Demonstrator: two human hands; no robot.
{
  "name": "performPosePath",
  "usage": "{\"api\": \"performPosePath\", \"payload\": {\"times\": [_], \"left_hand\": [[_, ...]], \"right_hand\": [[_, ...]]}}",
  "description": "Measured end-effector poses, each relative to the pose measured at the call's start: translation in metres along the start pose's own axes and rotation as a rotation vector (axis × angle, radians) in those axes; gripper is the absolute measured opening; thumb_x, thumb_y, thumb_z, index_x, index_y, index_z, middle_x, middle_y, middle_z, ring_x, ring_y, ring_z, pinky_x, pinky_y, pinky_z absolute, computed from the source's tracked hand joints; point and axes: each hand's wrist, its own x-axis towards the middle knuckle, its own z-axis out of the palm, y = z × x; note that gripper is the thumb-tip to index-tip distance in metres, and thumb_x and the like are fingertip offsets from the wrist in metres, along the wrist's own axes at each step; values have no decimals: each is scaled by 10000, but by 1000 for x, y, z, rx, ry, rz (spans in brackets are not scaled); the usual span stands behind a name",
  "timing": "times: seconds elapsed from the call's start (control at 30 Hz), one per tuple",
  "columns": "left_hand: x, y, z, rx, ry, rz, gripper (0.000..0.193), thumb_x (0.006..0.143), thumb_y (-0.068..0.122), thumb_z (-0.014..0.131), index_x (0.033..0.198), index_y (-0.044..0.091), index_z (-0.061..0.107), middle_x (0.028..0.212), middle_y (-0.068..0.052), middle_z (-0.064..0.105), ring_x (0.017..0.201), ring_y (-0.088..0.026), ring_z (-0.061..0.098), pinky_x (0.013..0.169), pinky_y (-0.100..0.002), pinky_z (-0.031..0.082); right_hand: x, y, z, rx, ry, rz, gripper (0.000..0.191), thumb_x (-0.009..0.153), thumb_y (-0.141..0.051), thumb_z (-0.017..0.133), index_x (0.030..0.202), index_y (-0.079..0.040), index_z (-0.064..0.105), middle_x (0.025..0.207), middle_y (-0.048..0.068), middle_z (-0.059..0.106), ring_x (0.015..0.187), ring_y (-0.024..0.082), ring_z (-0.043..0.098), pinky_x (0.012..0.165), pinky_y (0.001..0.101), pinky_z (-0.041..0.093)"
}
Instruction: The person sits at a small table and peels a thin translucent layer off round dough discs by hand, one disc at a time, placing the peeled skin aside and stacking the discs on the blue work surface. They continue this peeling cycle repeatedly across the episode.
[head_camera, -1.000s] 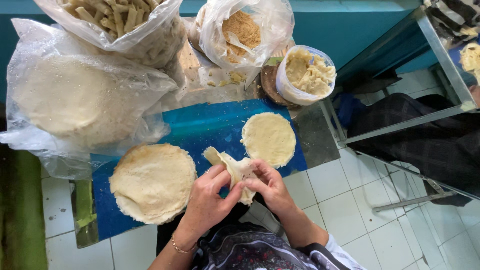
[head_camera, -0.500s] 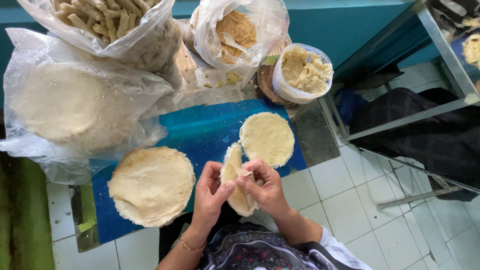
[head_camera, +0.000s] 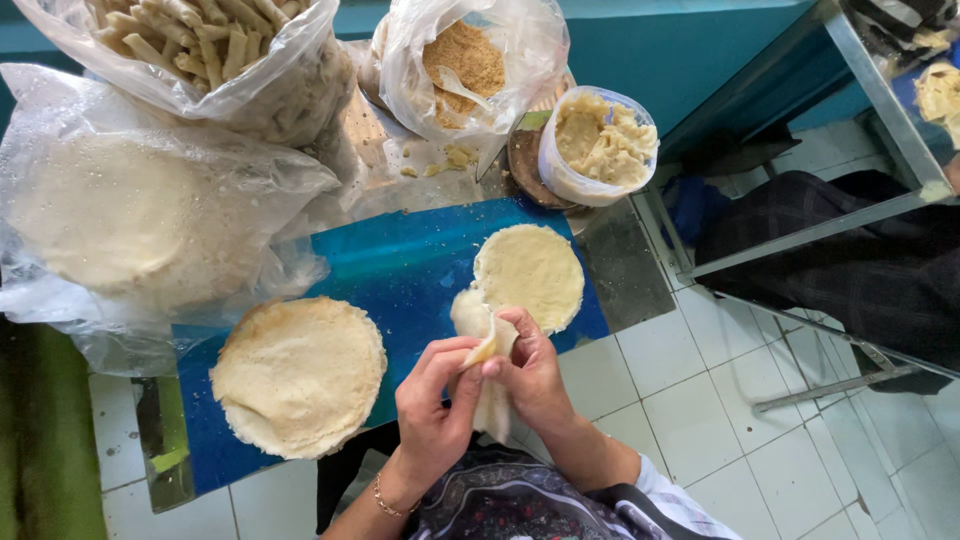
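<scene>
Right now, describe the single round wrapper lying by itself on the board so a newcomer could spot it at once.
Find the blue board in the middle of the view. At its right end, just beyond the hands folding a wrapper, lies the single round wrapper, flat and pale. Unlike the thick stack of wrappers at the board's left end, it is one thin sheet, smaller, below the tub of pale filling.

three plastic bags (head_camera: 140, 210), one tub (head_camera: 597, 145), two hands (head_camera: 480, 395)

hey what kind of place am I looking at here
Probably a small food-preparation workspace, maybe a home kitchen or snack workshop. A stack of thin round wrappers lies on a blue work surface, a tub of pale filling and a bag of finished rolls sit nearby, above a white tiled floor.
</scene>
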Motion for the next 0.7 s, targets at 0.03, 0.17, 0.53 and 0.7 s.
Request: {"api": "performPosePath", "payload": {"times": [0.03, 0.17, 0.53, 0.7], "left_hand": [[-3, -2, 0, -107, 11, -42, 95, 1008, 21, 648, 1095, -12, 667, 1174, -97, 685, 910, -84, 630, 757, -222, 520], [-12, -10, 1, -386, 65, -89, 91, 1048, -14, 595, 1124, -41, 638, 1235, -139, 644, 1057, -139, 613, 914, -262, 508], [-5, -18, -8, -600, -25, -459, 185, 1019, -32, 659, 1196, -41, 608, 1140, -141, 615, 1026, -143, 588, 891, -291, 490], [-8, -14, -7, -594, 79, -296, 149, 1033, 4, 587, 1180, -15, 607, 1294, -122, 621, 1137, -132, 600, 999, -283, 492]], "right_hand": [[-1, 0, 0, 26, 23, -7, 369, 879, -79, 772, 1186, -101, 569, 1081, 44, 672, 982, 100, 639, 849, 272, 536], [-3, -6, -6, -237, -4, -199, 220, 959, -57, 792, 1110, -36, 633, 1018, 34, 671, 918, 83, 625, 790, 247, 532], [-13, -22, 7, -615, -140, -557, 272, 914, 49, 744, 1101, -43, 569, 1173, 129, 620, 1053, 130, 612, 893, 273, 514], [-10, -13, -5, -349, -14, -366, 250, 956, 57, 745, 1140, -28, 598, 1156, 131, 666, 1019, 145, 638, 889, 309, 536]]}}
